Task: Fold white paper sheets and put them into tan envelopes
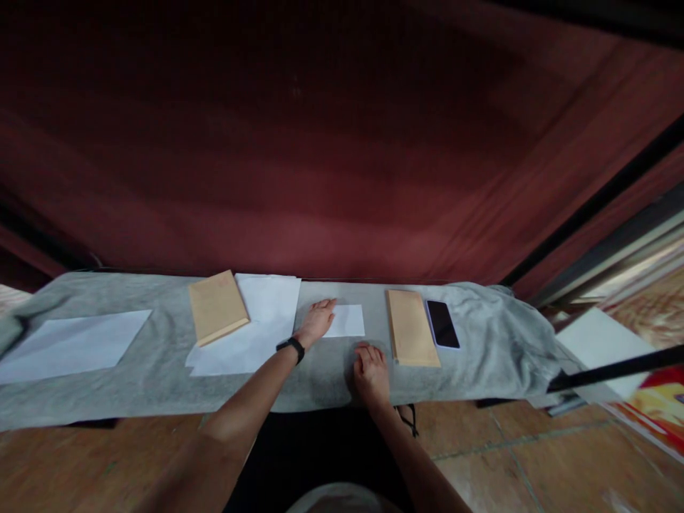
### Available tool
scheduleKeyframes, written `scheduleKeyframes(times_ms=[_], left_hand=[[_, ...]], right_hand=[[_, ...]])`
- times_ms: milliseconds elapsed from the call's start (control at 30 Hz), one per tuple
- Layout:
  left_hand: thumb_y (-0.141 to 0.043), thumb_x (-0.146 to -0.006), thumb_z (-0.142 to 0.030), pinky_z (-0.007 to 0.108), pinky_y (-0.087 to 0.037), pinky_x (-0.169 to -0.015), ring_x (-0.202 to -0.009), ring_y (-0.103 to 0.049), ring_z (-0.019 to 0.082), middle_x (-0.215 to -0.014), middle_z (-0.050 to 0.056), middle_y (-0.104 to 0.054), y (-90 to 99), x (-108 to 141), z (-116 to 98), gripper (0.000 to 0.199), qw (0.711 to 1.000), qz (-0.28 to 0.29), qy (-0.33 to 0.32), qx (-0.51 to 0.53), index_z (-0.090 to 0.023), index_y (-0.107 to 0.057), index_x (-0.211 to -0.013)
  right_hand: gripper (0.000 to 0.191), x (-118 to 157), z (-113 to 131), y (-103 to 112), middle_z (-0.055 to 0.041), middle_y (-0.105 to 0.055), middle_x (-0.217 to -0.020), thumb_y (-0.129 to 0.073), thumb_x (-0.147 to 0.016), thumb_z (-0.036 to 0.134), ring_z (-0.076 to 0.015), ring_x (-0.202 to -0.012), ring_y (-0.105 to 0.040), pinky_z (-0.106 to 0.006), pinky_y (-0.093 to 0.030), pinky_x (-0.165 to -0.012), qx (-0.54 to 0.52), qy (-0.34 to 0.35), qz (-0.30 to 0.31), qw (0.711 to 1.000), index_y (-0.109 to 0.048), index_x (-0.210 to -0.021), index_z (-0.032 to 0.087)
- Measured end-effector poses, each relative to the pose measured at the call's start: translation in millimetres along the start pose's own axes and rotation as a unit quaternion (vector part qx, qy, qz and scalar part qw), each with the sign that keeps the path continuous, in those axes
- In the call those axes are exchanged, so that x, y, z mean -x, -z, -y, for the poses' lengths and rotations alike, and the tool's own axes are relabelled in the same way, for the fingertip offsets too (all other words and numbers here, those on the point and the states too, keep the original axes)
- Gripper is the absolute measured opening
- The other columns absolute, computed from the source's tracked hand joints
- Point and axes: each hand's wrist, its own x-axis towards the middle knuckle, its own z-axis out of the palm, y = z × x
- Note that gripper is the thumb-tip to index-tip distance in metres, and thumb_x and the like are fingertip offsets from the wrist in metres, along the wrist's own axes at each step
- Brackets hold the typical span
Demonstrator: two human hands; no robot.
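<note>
A small white folded paper point(346, 321) lies flat on the grey cloth near the middle. My left hand point(318, 318), with a black band on its wrist, rests on the paper's left end, palm down and fingers stretched out. My right hand point(370, 367) lies on the cloth just below the paper's right end, its fingers loosely curled; whether anything is under them is hidden. To its right is a brown envelope point(412, 329), apart from the hand. Another brown envelope point(218, 306) lies at the left, partly over white sheets point(270, 320).
A dark phone point(443, 324) lies right of the right envelope. One more white sheet point(80, 343) is at the far left of the grey cloth point(165, 370). A dark red panel point(331, 178) rises behind the table, with black bars at the right.
</note>
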Motion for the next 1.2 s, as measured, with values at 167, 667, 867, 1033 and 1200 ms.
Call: scheduleKeyframes(times_ms=[167, 667, 867, 1033, 1200], left_hand=[[-0.07, -0.079, -0.011, 0.037, -0.048, -0.102, -0.111, -0.065, 0.025, -0.115, 0.009, -0.07, 6.3, -6.1, 0.4, 0.029, 1.0, -0.006, 0.017, 0.003, -0.02, -0.073, -0.107], [-0.049, -0.094, -0.012, 0.043, -0.049, -0.103, -0.11, -0.063, 0.025, -0.112, 0.008, -0.069, 28.5, 81.9, -31.2, 0.022, 0.989, -0.076, -0.117, -0.041, -0.022, -0.068, -0.102], [-0.047, -0.089, -0.005, 0.041, -0.045, -0.111, -0.125, -0.061, 0.024, -0.133, 0.009, -0.067, -11.1, 134.1, -25.0, 0.041, 0.993, -0.036, -0.094, -0.06, -0.02, -0.067, -0.122], [-0.039, -0.098, -0.018, 0.042, -0.031, -0.123, -0.145, -0.045, 0.022, -0.155, 0.01, -0.051, -18.2, 129.9, -31.2, 0.049, 0.995, -0.02, -0.08, -0.062, -0.016, -0.052, -0.146], [-0.032, -0.101, -0.023, 0.046, -0.027, -0.125, -0.152, -0.034, 0.024, -0.161, 0.013, -0.043, -30.9, 109.5, -29.0, 0.055, 0.995, 0.004, -0.051, -0.088, -0.014, -0.041, -0.154]], right_hand=[[0.027, -0.6, 0.4, -0.4, -0.0072, -0.072, -0.112, -0.048, -0.089, 0.005, -0.021, -0.108, -0.063, -0.037, -0.043, -0.102, -0.019, 0.002, -0.009, 1.0, -0.066, -0.102, 0.021], [0.036, -4.4, -3.5, 7.1, -0.0116, -0.067, -0.119, -0.033, -0.096, 0.019, -0.0198, -0.114, -0.064, -0.035, -0.05, -0.101, -0.165, -0.135, -0.087, 0.973, -0.057, -0.123, 0.019], [0.041, -5.5, -3.5, 13.7, -0.0092, -0.068, -0.126, -0.038, -0.092, 0.015, -0.0204, -0.122, -0.061, -0.04, -0.048, -0.107, -0.155, -0.109, -0.049, 0.981, -0.062, -0.124, 0.022], [0.043, -13.2, 14.0, -0.5, -0.0123, -0.062, -0.143, -0.038, -0.098, 0.017, -0.0226, -0.135, -0.054, -0.045, -0.041, -0.114, -0.066, -0.012, 0.033, 0.997, -0.063, -0.134, 0.018], [0.045, -26.0, 19.9, -15.1, -0.0138, -0.052, -0.153, -0.041, -0.104, 0.026, -0.0271, -0.144, -0.046, -0.05, -0.033, -0.119, 0.067, 0.016, 0.108, 0.992, -0.056, -0.145, 0.018]])
